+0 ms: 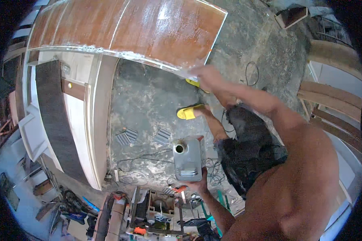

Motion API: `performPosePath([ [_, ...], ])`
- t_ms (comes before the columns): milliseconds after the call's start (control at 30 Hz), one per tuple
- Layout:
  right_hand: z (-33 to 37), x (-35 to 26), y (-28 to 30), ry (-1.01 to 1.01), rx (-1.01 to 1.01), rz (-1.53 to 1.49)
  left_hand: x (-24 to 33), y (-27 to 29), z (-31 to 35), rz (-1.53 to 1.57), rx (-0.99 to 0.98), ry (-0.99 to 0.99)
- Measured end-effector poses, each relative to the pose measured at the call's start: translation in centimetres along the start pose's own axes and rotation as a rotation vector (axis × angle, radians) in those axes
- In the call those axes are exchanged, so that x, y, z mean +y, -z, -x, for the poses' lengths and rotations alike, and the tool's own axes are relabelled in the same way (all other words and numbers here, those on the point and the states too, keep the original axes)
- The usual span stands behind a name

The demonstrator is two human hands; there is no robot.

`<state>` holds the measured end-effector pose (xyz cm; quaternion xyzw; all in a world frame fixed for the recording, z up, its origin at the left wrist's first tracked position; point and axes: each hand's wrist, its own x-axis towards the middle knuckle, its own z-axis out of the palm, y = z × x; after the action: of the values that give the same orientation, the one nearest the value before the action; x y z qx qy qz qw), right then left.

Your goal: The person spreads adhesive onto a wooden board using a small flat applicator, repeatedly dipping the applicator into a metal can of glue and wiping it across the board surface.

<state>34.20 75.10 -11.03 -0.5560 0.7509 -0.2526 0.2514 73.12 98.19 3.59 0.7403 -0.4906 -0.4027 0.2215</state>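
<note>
My left hand (200, 182) grips the lower edge of a rectangular metal can (185, 160). The can has a round uncapped mouth with a dark inside and a ridged handle on top. My right hand (209, 78) is closed on a pale, flat, blade-like piece (188, 74), blurred, and its exact kind does not show. That piece is at the near right corner of a large reddish-brown panel (149, 30). The panel has a wet-looking gloss, pale streaks across it and white smears along its near edge.
A pale cabinet-like frame with a dark panel (54, 108) stands at the left. Grey ridged pieces (126, 136) and cables (145, 156) lie on the concrete floor near my yellow sandals (187, 113). Tools and an open wooden box (161, 201) crowd the lower edge; wooden pieces (330, 96) stand right.
</note>
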Motion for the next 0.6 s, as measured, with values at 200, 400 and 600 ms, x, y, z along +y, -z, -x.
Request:
performPosePath([
  [200,-1.6,11.2,4.5,0.215,-0.181,0.631,1.8,-0.7,-1.5,0.181,-0.090,-0.065],
  [400,1.3,11.1,4.4,0.297,-0.294,0.615,4.5,-0.8,-1.1,0.278,-0.087,0.150],
  [600,-9.6,13.5,9.0,0.324,-0.408,0.680,4.6,-2.5,-2.3,0.049,-0.103,0.033],
])
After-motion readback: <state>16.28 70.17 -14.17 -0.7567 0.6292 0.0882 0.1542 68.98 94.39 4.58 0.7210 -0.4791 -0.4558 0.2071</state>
